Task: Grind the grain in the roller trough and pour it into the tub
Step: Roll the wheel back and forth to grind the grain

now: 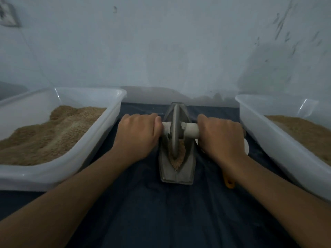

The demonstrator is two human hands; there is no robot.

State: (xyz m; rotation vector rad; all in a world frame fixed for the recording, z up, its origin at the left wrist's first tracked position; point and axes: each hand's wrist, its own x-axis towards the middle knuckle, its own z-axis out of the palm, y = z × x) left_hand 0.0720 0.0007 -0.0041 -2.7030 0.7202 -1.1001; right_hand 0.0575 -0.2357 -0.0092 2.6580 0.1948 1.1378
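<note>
- Fingers of my left hand [138,131] and right hand [219,134] wrap the roller's handle [190,130].
- Trough [176,145], twelve o'clock, looks heavy, rigid metal.
- Grain [179,157] spills easily; lift by both ends.

Plain home workroom, scuffed pale wall [161,42], dark cloth [161,212] on floor, grain-filled plastic tubs [100,140]

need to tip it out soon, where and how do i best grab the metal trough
Take the trough by its two long side walls, one hand coming in from each side, since it is long, narrow and boat-shaped with pointed ends. Lift the roller wheel out first: the left hand and right hand now grip its axle handle. Keep it level, as ground grain lies loose inside.
</note>
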